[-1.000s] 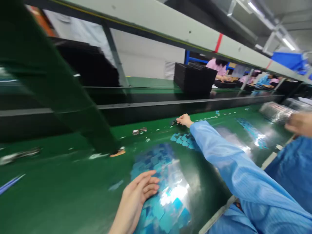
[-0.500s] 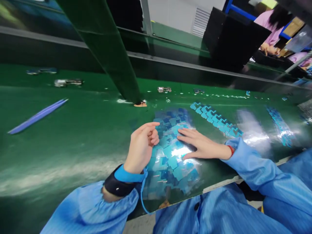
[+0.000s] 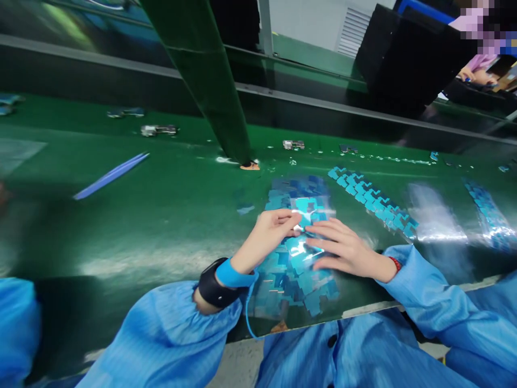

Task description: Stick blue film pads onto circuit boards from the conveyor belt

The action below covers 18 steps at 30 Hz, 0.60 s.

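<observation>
A heap of thin blue plastic film pieces (image 3: 283,280) lies on the green worktop in front of me. My left hand (image 3: 270,231), wearing a blue strap and a black band at the wrist, has its fingertips pinched together over the heap. Close to those fingertips is a bright teal film piece (image 3: 306,207); whether they grip its edge cannot be made out. My right hand (image 3: 343,248) rests on the heap's right side with fingers spread, its fingertips just beside the left ones. Some pieces under both hands are hidden.
Overlapping blue pieces form a strip (image 3: 371,199) to the right, beside a clear plastic sheet (image 3: 438,215) and another blue row (image 3: 490,215). Violet tweezers (image 3: 111,177) lie left. Small circuit boards (image 3: 159,130) line the back, near a green post (image 3: 214,81). A blue sleeve (image 3: 16,328) shows left.
My left hand has moved right and turned inward, its fingertips now pinched near the right hand. The right hand has shifted slightly down. A person's blue sleeve has appeared at the left edge.
</observation>
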{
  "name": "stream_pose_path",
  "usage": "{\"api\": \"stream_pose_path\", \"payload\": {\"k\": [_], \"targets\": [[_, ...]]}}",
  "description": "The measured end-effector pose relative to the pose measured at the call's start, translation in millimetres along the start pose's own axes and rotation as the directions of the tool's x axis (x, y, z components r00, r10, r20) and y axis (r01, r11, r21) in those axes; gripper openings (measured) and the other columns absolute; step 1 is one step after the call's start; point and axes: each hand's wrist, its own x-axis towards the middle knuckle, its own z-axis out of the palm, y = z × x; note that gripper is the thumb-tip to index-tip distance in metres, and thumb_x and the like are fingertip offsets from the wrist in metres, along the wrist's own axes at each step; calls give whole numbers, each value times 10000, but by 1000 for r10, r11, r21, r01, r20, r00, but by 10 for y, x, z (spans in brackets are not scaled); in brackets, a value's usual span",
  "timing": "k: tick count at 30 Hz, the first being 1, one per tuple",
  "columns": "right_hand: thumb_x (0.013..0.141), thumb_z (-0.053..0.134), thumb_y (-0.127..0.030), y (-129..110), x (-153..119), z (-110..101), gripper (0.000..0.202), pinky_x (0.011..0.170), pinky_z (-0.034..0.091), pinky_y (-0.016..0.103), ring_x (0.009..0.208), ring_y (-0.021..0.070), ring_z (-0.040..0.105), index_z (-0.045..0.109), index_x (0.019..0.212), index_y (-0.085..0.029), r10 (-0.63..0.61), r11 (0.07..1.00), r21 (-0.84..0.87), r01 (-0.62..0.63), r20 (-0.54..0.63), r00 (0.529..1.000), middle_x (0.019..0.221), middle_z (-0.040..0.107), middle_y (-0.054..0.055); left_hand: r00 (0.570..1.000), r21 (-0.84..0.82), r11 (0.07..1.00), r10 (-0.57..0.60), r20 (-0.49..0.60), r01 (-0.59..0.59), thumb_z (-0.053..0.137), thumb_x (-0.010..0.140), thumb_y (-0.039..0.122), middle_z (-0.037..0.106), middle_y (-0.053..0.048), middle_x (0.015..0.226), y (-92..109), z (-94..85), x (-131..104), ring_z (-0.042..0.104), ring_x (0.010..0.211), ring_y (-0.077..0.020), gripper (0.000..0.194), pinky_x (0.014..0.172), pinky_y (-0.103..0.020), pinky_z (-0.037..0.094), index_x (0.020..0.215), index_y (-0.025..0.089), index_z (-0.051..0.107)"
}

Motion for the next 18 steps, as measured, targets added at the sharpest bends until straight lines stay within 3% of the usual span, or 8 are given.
{"api": "stream_pose_path", "payload": {"k": [3, 7, 10, 13, 16, 18], "targets": [[809, 659, -478, 19, 115, -77, 468, 1066, 411, 455, 1321, 258, 444, 638, 1175, -187, 24, 989, 142, -28, 29, 999, 1407, 495, 154, 1000, -71, 997, -13, 1, 13, 828, 610, 353, 712, -7, 727, -25, -8, 0, 662, 672, -143, 252, 709, -265, 550, 745, 163, 731], [901, 593, -289, 158, 354, -49, 250, 976, 496, 399, 1122, 209, 596, 648, 1128, -199, 130, 991, 64, -118, -230, 965, 1187, 655, 109, 996, -166, 984, -48, 73, 60, 837, 585, 370, 713, -26, 712, -13, -18, 4, 667, 693, -158, 289, 719, -286, 551, 745, 147, 744], [880, 624, -244, 244, 462, 49, 163, 846, 556, 330, 932, 186, 668, 674, 1024, -186, 99, 995, 37, -93, -291, 952, 974, 724, 75, 995, -239, 969, -44, 85, 63, 826, 585, 362, 736, -53, 780, 0, -16, 7, 676, 737, -166, 286, 739, -284, 548, 750, 138, 756], [875, 631, -197, 296, 460, 131, 162, 885, 536, 382, 870, 188, 692, 665, 1032, -184, 21, 998, -54, -41, -331, 944, 962, 739, 78, 998, -302, 952, -27, 58, 43, 812, 585, 341, 746, -63, 805, -5, -3, 1, 683, 748, -169, 258, 755, -289, 548, 731, 136, 755], [863, 631, -120, 335, 419, 187, 249, 988, 467, 462, 924, 209, 702, 640, 1104, -180, -133, 964, -264, 42, -338, 932, 1045, 735, 106, 999, -335, 942, -13, 29, 22, 787, 606, 341, 754, -91, 801, -20, 8, 1, 701, 752, -201, 254, 763, -333, 558, 742, 129, 750], [852, 627, -82, 301, 407, 190, 256, 1008, 446, 486, 993, 231, 687, 641, 1089, -179, -205, 944, -317, 93, -343, 917, 1095, 719, 126, 1000, -335, 942, 1, 6, 1, 762, 638, 359, 763, -118, 834, -31, 6, 8, 715, 809, -236, 273, 788, -362, 558, 773, 122, 747]]}}
